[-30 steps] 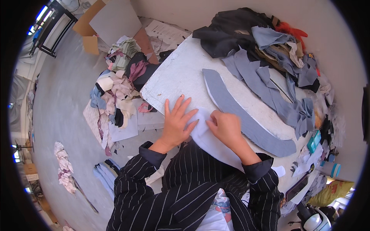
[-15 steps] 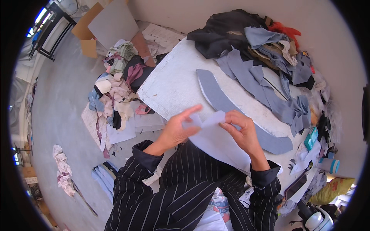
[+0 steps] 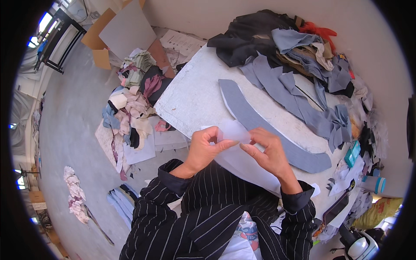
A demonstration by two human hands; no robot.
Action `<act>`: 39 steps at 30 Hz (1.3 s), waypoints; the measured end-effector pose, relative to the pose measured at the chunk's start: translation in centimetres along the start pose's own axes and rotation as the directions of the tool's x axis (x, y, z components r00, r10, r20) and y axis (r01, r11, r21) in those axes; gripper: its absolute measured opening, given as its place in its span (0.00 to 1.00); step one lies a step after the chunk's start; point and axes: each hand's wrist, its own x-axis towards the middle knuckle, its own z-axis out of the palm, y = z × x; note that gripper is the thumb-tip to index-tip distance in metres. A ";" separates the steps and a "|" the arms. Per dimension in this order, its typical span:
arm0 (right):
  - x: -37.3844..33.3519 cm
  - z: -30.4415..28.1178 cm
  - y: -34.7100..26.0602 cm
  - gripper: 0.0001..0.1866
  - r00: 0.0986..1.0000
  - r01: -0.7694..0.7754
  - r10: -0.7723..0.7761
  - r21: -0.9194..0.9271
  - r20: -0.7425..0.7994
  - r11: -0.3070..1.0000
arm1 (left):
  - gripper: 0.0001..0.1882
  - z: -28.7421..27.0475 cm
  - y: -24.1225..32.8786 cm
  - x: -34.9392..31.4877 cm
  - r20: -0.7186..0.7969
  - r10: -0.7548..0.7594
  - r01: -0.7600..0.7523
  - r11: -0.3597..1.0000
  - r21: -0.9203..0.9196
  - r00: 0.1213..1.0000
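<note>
A thin white, slightly see-through sheet (image 3: pixel 242 160) hangs between my hands over my lap and the table's near edge; whether it is paper or fabric I cannot tell. My left hand (image 3: pixel 207 148) pinches its upper edge between thumb and fingers. Close by, my right hand (image 3: pixel 268 149) grips the same edge, thumb and fingertips together. Between them the top of the sheet curls up in a small rounded fold. Just beyond lies a long curved grey-blue fabric piece (image 3: pixel 264 123) with a white edge showing beneath it.
On the white table (image 3: pixel 195 95), grey fabric offcuts (image 3: pixel 294 95) and dark cloth (image 3: pixel 247 37) are heaped at the far right. A teal box (image 3: pixel 352 154) and a phone (image 3: pixel 336 209) lie along the right. Scraps (image 3: pixel 130 104) and a cardboard box (image 3: pixel 102 41) stand on the floor at left.
My left hand, with fingers apart half a second ago, has closed on the sheet's upper edge. The two loose top corners have become one rounded fold.
</note>
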 end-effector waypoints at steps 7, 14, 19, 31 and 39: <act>-1.4 0.6 0.6 0.07 0.976 -0.158 0.185 0.214 -0.115 0.964 | 0.11 0.2 -0.7 0.2 -0.101 0.107 -0.085 0.976 0.198 0.989; -14.9 -5.1 2.1 0.22 0.870 0.154 0.318 0.821 -0.377 0.550 | 0.17 -1.3 -3.1 0.3 -0.129 0.468 -0.218 0.616 0.757 0.874; -34.5 -11.6 1.3 0.16 0.487 0.053 0.517 0.614 -0.704 0.787 | 0.18 -1.3 -4.5 1.0 -0.060 0.511 -0.231 0.486 0.843 0.857; -49.4 -18.4 -9.6 0.12 -0.124 -0.710 0.061 0.132 -0.990 0.692 | 0.15 -1.1 -3.3 1.7 -0.176 0.449 -0.136 0.580 0.803 0.876; -21.1 -13.0 -5.3 0.08 0.678 -0.530 0.622 0.326 -0.391 0.783 | 0.09 5.6 0.3 -1.2 0.144 0.130 -0.148 0.981 0.128 0.981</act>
